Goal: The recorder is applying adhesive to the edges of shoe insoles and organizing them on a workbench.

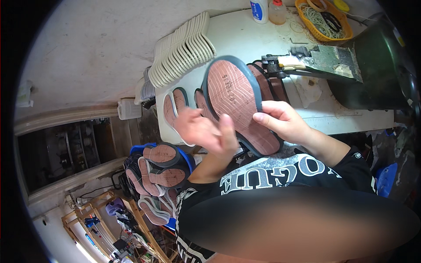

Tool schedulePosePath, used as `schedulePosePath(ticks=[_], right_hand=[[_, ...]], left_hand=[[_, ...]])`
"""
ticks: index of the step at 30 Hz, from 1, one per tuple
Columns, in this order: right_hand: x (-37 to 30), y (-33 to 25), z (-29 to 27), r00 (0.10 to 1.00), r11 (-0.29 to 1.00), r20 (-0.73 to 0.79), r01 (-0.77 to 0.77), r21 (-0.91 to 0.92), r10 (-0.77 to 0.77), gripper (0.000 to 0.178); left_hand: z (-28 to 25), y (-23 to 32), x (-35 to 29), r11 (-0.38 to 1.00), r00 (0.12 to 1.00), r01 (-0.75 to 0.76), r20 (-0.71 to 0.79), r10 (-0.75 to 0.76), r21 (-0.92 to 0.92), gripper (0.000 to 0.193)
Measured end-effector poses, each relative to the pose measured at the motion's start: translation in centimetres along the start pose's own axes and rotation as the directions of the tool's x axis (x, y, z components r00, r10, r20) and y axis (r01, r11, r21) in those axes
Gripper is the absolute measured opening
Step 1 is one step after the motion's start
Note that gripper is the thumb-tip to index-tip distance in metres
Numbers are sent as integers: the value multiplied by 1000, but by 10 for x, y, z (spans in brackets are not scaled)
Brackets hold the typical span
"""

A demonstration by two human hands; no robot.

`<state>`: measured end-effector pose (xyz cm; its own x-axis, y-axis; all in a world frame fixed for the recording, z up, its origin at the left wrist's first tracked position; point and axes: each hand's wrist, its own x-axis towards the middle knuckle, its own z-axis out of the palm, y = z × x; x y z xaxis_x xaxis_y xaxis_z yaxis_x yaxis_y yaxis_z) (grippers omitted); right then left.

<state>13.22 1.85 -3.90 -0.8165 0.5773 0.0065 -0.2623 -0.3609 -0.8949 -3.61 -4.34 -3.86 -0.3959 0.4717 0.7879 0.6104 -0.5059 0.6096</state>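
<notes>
A shoe sole (232, 92) with a pinkish-brown face, pale curved lines and a dark grey-green rim is held up in front of me. My right hand (285, 122) pinches its right edge, with the thumb on the pink face. My left hand (206, 131) is slightly blurred beside the lower left of the sole. Its thumb stands apart from the fingers, and I see nothing held in it. Behind that hand, a white-rimmed sole (168, 109) and a dark-rimmed sole (180, 98) lie on the white table (237, 33). More pink-faced soles (263, 81) lie partly hidden behind the raised one.
A long row of stacked cream soles (182, 50) stands at the back left. A dark green machine (368, 65) reaches over the table's right side. A yellow basket (324, 22) and two bottles (267, 12) sit at the back. A blue bin (188, 160) heaped with soles stands at left.
</notes>
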Motion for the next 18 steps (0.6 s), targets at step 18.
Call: schedulePosePath(ticks=[18], right_hand=[[-5,-38,-78,986,982,136,-112,149,92,29]], left_hand=[[79,25,36,338,499,866,598,-627,-369,22]])
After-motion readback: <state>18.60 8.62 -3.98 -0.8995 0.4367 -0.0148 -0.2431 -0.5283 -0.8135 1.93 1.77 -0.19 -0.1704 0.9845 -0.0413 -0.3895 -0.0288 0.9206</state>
